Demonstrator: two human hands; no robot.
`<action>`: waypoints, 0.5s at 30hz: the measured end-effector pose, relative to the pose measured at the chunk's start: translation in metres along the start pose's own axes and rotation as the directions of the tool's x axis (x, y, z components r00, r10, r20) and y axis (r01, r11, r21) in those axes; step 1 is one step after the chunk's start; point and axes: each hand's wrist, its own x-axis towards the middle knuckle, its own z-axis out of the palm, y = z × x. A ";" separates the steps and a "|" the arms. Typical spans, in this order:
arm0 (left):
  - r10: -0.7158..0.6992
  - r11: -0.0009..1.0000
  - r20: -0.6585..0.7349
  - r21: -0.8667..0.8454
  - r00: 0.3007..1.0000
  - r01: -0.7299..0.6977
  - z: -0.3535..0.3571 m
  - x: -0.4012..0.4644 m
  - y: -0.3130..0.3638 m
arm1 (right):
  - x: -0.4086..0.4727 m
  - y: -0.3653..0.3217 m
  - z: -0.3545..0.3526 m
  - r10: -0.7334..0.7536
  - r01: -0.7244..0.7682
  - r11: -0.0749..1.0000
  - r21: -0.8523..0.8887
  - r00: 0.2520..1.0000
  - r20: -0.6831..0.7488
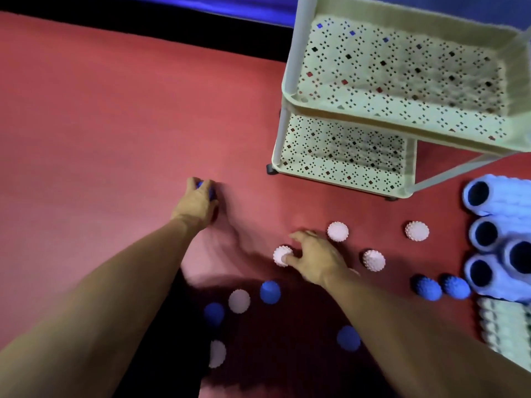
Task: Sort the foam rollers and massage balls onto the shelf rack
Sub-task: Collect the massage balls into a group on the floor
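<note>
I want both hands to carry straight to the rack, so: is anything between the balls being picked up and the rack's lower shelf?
Nothing visible blocks either path. The left hand grips a blue ball, the right hand pinches a white ball; only bare red floor lies between them and the lower shelf. The other white ball sits just beside the right hand's route.

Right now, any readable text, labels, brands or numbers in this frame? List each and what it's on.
None readable.
Shelf rack: only a punched diamond pattern, no lettering.
Foam rollers: no label visible.
White spiky ball under the right hand and blue ball in the left hand: no markings visible.
</note>
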 end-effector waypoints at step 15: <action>-0.043 0.808 0.213 -0.568 0.976 0.159 0.054 -0.033 0.056 | 0.006 -0.001 0.004 -0.015 0.015 1.000 -0.008 1.000 -0.001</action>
